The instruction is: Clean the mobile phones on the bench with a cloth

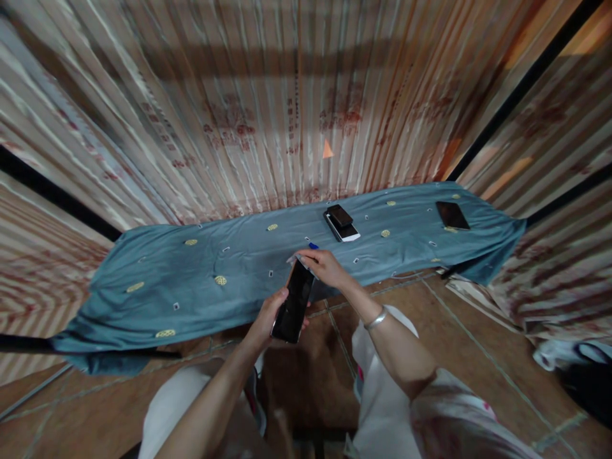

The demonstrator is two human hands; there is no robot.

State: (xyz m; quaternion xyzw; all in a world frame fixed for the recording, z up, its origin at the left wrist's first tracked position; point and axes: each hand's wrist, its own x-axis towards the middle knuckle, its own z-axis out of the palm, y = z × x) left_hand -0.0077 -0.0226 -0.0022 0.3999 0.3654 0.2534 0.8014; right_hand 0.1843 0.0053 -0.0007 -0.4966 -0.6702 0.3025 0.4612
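Phone (293,303), dark screen up, sits at frame centre, held over the near edge of the worktop (201,280), which is draped in a teal cloth. Left hand (268,322) grips its lower end, fingers wrapped round the edges. Right hand (325,266) pinches a small pale wipe (299,260) against the top end of the phone, at 12 o'clock from the screen. Step reads as wiping the screen; next move likely calls for a steady left hold while the wipe drags down the glass.

Count:
- three other phones on the worktop: a stack of two (342,223) at 1 o'clock and a single one (452,215) far at 2 o'clock
- one small blue item (313,245) by the right hand
- one bracelet (376,319)
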